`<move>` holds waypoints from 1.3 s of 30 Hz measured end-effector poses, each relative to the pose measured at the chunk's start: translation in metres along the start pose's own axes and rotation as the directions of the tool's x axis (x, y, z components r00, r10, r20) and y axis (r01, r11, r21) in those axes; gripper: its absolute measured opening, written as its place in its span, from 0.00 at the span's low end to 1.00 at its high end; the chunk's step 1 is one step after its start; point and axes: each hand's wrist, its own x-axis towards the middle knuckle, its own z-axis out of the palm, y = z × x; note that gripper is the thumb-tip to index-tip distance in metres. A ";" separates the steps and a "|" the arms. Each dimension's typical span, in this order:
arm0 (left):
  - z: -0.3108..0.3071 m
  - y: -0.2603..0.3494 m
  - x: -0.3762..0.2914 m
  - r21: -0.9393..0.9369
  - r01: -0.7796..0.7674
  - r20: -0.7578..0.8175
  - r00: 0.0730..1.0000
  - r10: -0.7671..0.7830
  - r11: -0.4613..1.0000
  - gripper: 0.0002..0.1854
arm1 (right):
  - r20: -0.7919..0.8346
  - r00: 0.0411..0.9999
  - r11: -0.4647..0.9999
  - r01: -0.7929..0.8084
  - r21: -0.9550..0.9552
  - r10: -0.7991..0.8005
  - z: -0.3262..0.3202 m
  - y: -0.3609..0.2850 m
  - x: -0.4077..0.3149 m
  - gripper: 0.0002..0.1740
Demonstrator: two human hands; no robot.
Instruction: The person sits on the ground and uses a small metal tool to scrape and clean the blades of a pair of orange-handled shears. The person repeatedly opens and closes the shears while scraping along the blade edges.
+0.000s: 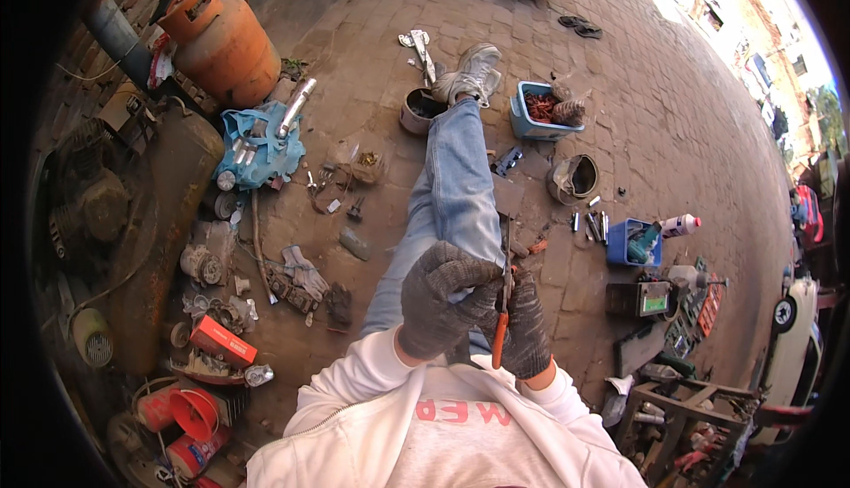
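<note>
Both hands wear dark grey knit gloves and meet over my lap. My right hand point(526, 328) grips a slim hand tool with an orange handle point(500, 338). Its long, narrow metal end point(509, 242) points away from me; its exact kind is hard to make out. Curled fingers of my left hand point(438, 292) come up against the tool's side, and whether they pinch something small is hidden. Beneath the hands are my legs in blue jeans point(458, 176), stretched forward to white sneakers point(470, 73). One shoe is beside a round tin point(422, 109).
Left are an orange gas cylinder point(226, 49), a rusty compressor tank point(166, 229), a torn blue bag point(262, 142) and a red box point(224, 340). Right are a blue tub of copper-coloured scrap point(544, 113), a blue basket with a power tool point(634, 243), a battery point(637, 299) and a metal frame point(684, 408).
</note>
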 end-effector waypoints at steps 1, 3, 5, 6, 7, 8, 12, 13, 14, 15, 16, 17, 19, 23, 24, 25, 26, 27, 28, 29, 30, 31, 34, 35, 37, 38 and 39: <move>-0.001 0.001 0.000 -0.077 0.094 0.024 0.995 -0.093 0.993 0.09 | -0.011 1.000 0.999 -0.006 -0.038 0.006 0.000 -0.003 -0.003 0.23; -0.002 0.003 0.000 -0.200 0.216 0.065 0.976 -0.207 0.956 0.08 | -0.079 0.994 0.995 -0.069 0.077 0.075 -0.002 -0.009 -0.006 0.27; -0.003 0.002 0.004 -0.297 0.272 0.090 0.962 -0.257 0.915 0.07 | -0.061 0.997 0.997 0.052 -0.060 -0.056 -0.003 -0.012 -0.006 0.31; -0.004 0.003 0.004 -0.345 0.344 0.140 0.939 -0.315 0.873 0.07 | -0.069 0.993 0.993 0.088 -0.073 -0.093 -0.005 -0.015 -0.010 0.31; -0.004 0.003 0.005 -0.388 0.414 0.194 0.910 -0.366 0.823 0.06 | -0.076 0.991 0.991 0.106 -0.077 -0.112 -0.008 -0.015 -0.010 0.30; -0.003 0.004 0.005 -0.425 0.482 0.251 0.876 -0.412 0.766 0.06 | -0.085 0.989 0.992 0.121 -0.036 -0.124 -0.012 -0.016 -0.011 0.30; 0.003 0.006 0.002 -0.586 0.615 0.381 0.784 -0.491 0.528 0.08 | -0.059 0.975 0.965 0.202 -0.165 -0.215 -0.037 -0.007 -0.015 0.29; 0.004 0.006 0.001 -0.597 0.639 0.417 0.763 -0.493 0.485 0.09 | -0.044 0.973 0.961 0.216 -0.173 -0.227 -0.045 -0.003 -0.016 0.29; 0.005 0.006 0.000 -0.608 0.666 0.455 0.738 -0.498 0.432 0.10 | -0.071 0.975 0.962 0.195 -0.189 -0.211 -0.052 0.002 -0.020 0.30; 0.006 0.006 -0.001 -0.613 0.670 0.473 0.735 -0.486 0.418 0.11 | -0.065 0.973 0.953 0.200 -0.227 -0.220 -0.058 0.007 -0.024 0.29; 0.007 0.005 -0.001 -0.621 0.677 0.491 0.729 -0.477 0.395 0.11 | -0.119 0.984 0.985 0.115 -0.130 -0.131 -0.063 0.011 -0.028 0.29; 0.008 0.004 -0.002 -0.629 0.683 0.508 0.723 -0.468 0.372 0.12 | -0.135 0.989 0.997 0.057 -0.055 -0.064 -0.068 0.014 -0.031 0.29; 0.011 0.004 -0.003 -0.620 0.686 0.494 0.719 -0.489 0.382 0.12 | -0.176 0.983 0.993 -0.028 0.116 0.048 -0.071 0.017 -0.039 0.27; 0.016 0.005 -0.004 -0.577 0.623 0.426 0.781 -0.457 0.528 0.12 | -0.112 0.990 0.919 0.040 -0.393 -0.091 -0.064 0.012 -0.053 0.25; 0.016 0.006 -0.004 -0.528 0.575 0.386 0.818 -0.426 0.625 0.12 | -0.004 0.986 0.733 0.122 -0.670 -0.168 -0.063 0.008 -0.054 0.26; 0.017 0.008 -0.005 -0.467 0.520 0.351 0.851 -0.390 0.715 0.11 | 0.099 0.969 0.537 0.208 -0.817 -0.225 -0.062 0.005 -0.056 0.26; 0.017 0.009 -0.005 -0.392 0.451 0.309 0.886 -0.346 0.802 0.10 | 0.125 0.963 0.462 0.227 -0.857 -0.240 -0.061 0.002 -0.057 0.27; 0.017 0.011 -0.005 -0.369 0.428 0.292 0.896 -0.334 0.825 0.10 | 0.129 0.952 0.453 0.248 -0.856 -0.278 -0.061 0.000 -0.058 0.28; 0.017 0.013 -0.005 -0.339 0.397 0.265 0.910 -0.318 0.853 0.09 | 0.133 0.939 0.442 0.270 -0.855 -0.316 -0.061 -0.003 -0.059 0.28; 0.017 0.014 -0.005 -0.307 0.366 0.238 0.923 -0.301 0.879 0.09 | 0.110 0.947 0.442 0.240 -0.864 -0.300 -0.061 -0.005 -0.061 0.28; 0.017 0.015 -0.004 -0.269 0.307 0.216 0.943 -0.254 0.913 0.09 | 0.087 0.955 0.441 0.210 -0.873 -0.284 -0.063 -0.008 -0.062 0.28; 0.017 0.015 -0.003 -0.229 0.248 0.197 0.959 -0.205 0.941 0.09 | 0.094 0.951 0.419 0.217 -0.881 -0.295 -0.065 -0.011 -0.063 0.29; 0.016 0.013 -0.001 -0.127 0.107 0.174 0.981 -0.084 0.986 0.09 | 0.108 0.944 0.369 0.226 -0.902 -0.312 -0.069 -0.023 -0.066 0.29; 0.016 0.012 0.000 -0.072 0.066 0.174 0.983 -0.053 0.995 0.09 | 0.095 0.933 0.413 0.242 -0.878 -0.346 -0.067 -0.026 -0.066 0.28; 0.017 0.012 -0.002 -0.108 0.101 0.187 0.979 -0.080 0.989 0.09 | -0.075 0.952 0.645 0.143 -0.751 -0.297 -0.061 -0.034 -0.063 0.26; 0.018 0.012 -0.003 -0.110 0.097 0.186 0.980 -0.075 0.989 0.08 | -0.240 0.964 0.917 0.007 -0.400 -0.112 -0.057 -0.037 -0.061 0.25; 0.019 0.011 -0.004 -0.121 0.120 0.215 0.972 -0.092 0.985 0.09 | -0.309 0.946 0.995 -0.101 0.006 0.098 -0.051 -0.040 -0.057 0.24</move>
